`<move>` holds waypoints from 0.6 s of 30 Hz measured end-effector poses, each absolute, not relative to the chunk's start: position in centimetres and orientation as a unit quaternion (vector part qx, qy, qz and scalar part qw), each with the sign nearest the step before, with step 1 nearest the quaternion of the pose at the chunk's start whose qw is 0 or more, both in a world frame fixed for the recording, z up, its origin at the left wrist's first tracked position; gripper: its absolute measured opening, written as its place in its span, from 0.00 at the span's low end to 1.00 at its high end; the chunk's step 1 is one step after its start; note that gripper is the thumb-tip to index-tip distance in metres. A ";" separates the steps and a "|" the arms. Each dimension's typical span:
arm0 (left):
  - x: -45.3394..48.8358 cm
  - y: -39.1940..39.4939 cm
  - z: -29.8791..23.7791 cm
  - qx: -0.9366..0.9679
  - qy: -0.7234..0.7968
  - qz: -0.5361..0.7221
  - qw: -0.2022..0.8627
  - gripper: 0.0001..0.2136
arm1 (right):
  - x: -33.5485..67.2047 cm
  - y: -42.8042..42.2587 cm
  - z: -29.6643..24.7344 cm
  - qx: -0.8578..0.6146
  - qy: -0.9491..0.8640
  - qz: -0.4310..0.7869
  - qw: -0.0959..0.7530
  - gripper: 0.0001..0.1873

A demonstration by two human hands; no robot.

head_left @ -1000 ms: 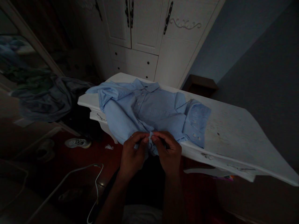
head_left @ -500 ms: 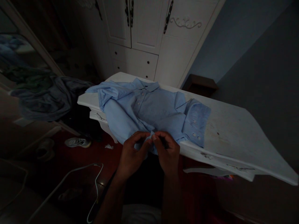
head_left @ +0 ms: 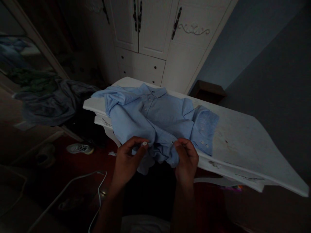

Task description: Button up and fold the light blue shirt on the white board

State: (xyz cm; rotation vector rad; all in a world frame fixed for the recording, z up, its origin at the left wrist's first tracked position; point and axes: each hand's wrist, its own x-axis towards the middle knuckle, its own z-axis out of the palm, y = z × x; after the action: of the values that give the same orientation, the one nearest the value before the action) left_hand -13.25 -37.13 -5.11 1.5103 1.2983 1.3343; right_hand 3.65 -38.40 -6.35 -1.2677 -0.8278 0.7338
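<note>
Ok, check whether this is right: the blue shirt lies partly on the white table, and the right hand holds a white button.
Wrong hand: the head view shows the white button held in the left hand. The right hand pinches the blue shirt itself, which does lie partly on the white table.

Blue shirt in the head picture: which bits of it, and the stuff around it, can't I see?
In the head view:
- The blue shirt's back: hidden under its front.
- The white button's back: turned away, at the left hand's fingertips.
- Cloth inside the right hand: covered by its fingers.
- The white wardrobe's top: cut off by the upper edge.
- Colourful thing below the white table: too small and dark to name.
</note>
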 end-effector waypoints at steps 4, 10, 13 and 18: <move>-15.8 -37.2 -5.0 0.639 0.515 0.454 0.346 0.09 | 5.3 -38.9 -6.2 -0.558 -0.375 0.344 0.656 0.11; -13.6 -36.7 -5.1 0.673 0.533 0.475 0.194 0.14 | 4.8 -39.6 -5.8 -0.506 -0.438 0.449 0.592 0.10; -12.0 -35.8 -6.5 0.690 0.536 0.464 0.146 0.15 | 4.6 -39.9 -5.4 -0.491 -0.483 0.481 0.543 0.09; -11.0 -34.7 -8.6 0.671 0.555 0.487 0.066 0.07 | 4.4 -40.2 -4.3 -0.511 -0.577 0.455 0.446 0.08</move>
State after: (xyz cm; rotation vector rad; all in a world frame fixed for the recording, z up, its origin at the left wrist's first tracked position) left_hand -11.03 -34.67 -8.63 2.0245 1.6746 1.4683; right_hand 4.43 -40.17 -4.30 -1.2665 -1.4289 1.1269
